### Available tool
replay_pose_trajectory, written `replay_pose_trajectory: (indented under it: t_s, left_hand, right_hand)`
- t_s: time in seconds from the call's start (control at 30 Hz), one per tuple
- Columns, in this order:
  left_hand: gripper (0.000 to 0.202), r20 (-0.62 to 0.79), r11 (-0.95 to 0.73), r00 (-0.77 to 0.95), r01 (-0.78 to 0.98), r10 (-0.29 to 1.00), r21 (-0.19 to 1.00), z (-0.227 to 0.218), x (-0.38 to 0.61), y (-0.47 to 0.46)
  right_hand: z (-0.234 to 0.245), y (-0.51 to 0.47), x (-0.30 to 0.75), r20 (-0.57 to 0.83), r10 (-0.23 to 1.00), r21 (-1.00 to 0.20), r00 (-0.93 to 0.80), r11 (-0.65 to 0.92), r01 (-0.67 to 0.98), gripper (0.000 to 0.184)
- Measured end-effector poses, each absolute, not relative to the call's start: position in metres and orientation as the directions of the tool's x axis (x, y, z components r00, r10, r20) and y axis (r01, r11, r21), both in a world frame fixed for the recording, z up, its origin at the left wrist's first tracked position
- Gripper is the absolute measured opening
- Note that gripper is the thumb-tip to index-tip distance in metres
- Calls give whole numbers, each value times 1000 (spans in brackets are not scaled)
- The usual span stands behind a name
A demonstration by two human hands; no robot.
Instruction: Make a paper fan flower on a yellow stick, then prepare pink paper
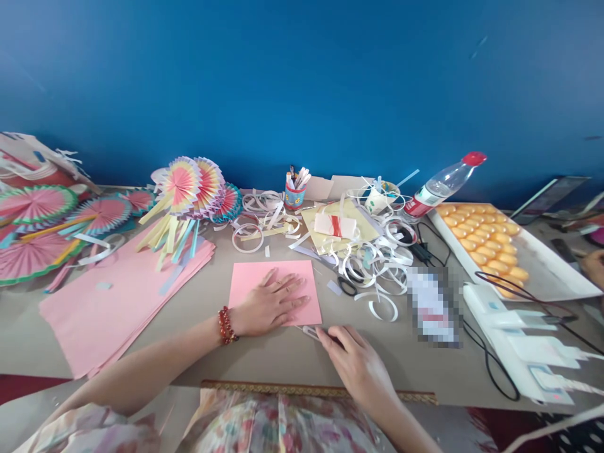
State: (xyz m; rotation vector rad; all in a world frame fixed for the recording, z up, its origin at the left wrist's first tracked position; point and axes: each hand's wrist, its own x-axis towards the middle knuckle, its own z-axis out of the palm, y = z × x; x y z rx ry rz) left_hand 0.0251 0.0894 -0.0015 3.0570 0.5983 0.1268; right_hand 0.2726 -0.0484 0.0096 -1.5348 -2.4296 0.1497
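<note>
My left hand [276, 303] lies flat with its fingers spread on a pink sheet of paper [243, 283], which looks folded into a near square. A beaded red bracelet [227, 325] circles that wrist. Gripped in my right hand [355, 360] is a small craft knife [310, 331] with a pale handle. Its thin tip points left, close to the paper's near edge; I cannot tell whether it touches. Black-handled scissors [348, 287] rest right of the sheet, partly under curled white paper strips [383, 308].
At left are a stack of pink paper [117, 314] and several pleated paper fans [184, 182]. Behind stand a pen cup [294, 196] and a tilted plastic bottle [446, 179]. At right lie a tray of orange-yellow items [561, 277] and a white power strip [495, 321] with cables. Another person's hand [593, 267] shows at the far right.
</note>
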Motion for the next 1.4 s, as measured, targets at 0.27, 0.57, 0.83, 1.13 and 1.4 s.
replay_pose_trajectory:
  t_s: [0.27, 0.57, 0.83, 1.13, 1.4]
  left_hand:
    - [54, 93, -923, 918, 383, 385, 33, -5, 25, 89]
    - [53, 79, -927, 924, 370, 374, 55, -2, 25, 89]
    - [55, 73, -918, 919, 375, 386, 131, 1, 25, 92]
    - [51, 6, -875, 912, 392, 410, 284, 9, 20, 110]
    - [68, 16, -936, 942, 331, 335, 122, 8, 1, 127]
  right_hand:
    - [10, -46, 262, 180, 893, -222, -412, 444, 868, 37]
    - [13, -43, 243, 160, 893, -238, -422, 449, 861, 35]
    - [14, -40, 225, 180, 894, -277, -410, 446, 851, 31]
    - [8, -42, 227, 165, 896, -267, -413, 444, 855, 42]
    - [11, -40, 228, 194, 880, -236, -433, 470, 850, 43]
